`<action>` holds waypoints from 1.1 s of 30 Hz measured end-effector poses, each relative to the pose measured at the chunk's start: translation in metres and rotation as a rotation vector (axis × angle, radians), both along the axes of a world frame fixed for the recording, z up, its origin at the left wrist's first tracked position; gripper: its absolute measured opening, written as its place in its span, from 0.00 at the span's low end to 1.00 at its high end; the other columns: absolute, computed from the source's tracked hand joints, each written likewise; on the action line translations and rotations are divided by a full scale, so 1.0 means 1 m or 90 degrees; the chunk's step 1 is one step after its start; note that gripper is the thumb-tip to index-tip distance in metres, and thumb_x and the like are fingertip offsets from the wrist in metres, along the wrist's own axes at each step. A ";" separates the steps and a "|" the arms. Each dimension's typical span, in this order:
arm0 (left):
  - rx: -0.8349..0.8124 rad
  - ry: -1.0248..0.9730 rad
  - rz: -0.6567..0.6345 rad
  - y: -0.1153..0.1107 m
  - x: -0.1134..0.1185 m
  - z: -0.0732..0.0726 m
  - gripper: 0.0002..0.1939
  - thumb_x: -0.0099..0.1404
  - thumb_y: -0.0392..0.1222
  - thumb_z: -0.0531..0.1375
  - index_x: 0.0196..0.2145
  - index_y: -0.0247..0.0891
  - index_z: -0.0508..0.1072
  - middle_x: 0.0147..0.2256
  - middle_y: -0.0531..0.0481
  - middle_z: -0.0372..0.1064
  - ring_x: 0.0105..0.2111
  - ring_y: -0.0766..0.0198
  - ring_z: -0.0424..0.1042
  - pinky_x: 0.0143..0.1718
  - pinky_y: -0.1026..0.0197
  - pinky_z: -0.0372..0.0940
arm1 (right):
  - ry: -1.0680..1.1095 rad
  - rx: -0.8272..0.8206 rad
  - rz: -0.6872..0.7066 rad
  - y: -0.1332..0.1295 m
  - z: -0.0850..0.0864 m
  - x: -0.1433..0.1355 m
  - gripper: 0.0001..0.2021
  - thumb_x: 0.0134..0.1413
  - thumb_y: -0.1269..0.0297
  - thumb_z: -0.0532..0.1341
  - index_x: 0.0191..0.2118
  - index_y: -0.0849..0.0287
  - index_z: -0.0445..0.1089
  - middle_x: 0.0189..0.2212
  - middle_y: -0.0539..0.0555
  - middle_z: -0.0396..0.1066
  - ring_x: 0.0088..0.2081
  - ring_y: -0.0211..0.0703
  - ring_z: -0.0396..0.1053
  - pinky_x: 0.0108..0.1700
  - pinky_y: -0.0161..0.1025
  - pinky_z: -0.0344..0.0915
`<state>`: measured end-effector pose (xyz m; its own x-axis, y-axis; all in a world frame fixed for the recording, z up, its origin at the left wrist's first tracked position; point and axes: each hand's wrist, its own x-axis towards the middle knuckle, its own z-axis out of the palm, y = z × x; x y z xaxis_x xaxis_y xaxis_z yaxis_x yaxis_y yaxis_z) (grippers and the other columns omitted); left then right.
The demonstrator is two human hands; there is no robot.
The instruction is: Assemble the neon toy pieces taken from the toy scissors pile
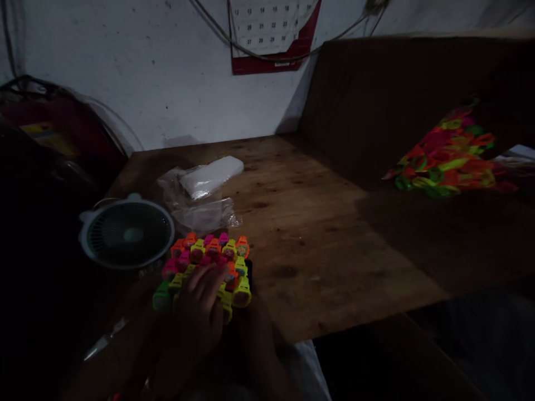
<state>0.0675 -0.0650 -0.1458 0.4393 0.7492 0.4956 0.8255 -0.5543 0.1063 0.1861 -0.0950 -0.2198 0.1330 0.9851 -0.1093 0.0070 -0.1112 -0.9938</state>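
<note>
Neon toy watches in orange, yellow, pink and green stand close together in rows at the table's near left. My left hand lies over the middle of these rows, its fingers stretched forward and touching the watches. Beneath the hand, several watches are hidden. My right hand is in deep shadow just right of the rows, low by the table's front edge; its fingers cannot be made out. A dark edge shows beside the rightmost watches, perhaps part of whatever carries them.
A round fan stands left of the watches. Behind them lie clear plastic bags and a white block-like pack. Bright straps or bands are heaped at the right, before a large cardboard sheet. A calendar hangs on the wall.
</note>
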 end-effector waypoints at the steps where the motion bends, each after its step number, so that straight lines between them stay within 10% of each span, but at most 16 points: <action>1: -0.008 -0.002 0.008 -0.002 -0.001 0.000 0.24 0.61 0.30 0.48 0.55 0.35 0.63 0.52 0.48 0.67 0.54 0.58 0.60 0.55 0.55 0.57 | 0.004 -0.005 0.000 0.001 0.000 -0.001 0.14 0.56 0.63 0.54 0.35 0.61 0.76 0.32 0.58 0.77 0.33 0.47 0.73 0.35 0.37 0.70; 11: 0.036 0.018 -0.114 -0.004 0.001 0.000 0.20 0.64 0.37 0.53 0.54 0.39 0.66 0.53 0.52 0.67 0.58 0.56 0.57 0.58 0.51 0.51 | -0.180 0.027 0.005 0.002 -0.003 -0.006 0.14 0.58 0.64 0.52 0.38 0.52 0.75 0.34 0.55 0.77 0.39 0.46 0.74 0.37 0.37 0.70; 24: 0.084 -0.096 -0.086 0.008 0.013 -0.018 0.12 0.62 0.34 0.56 0.45 0.33 0.70 0.54 0.40 0.65 0.58 0.49 0.57 0.57 0.42 0.58 | 0.021 0.019 -0.028 -0.010 0.035 0.036 0.24 0.50 0.43 0.61 0.42 0.60 0.73 0.39 0.60 0.76 0.42 0.50 0.74 0.43 0.41 0.71; 33: -0.070 -0.206 0.049 -0.022 -0.025 0.015 0.19 0.67 0.34 0.49 0.54 0.45 0.62 0.54 0.49 0.64 0.57 0.60 0.61 0.57 0.50 0.61 | 0.047 0.020 -0.078 -0.010 0.040 0.023 0.20 0.46 0.45 0.64 0.37 0.58 0.75 0.38 0.59 0.77 0.41 0.51 0.74 0.43 0.42 0.72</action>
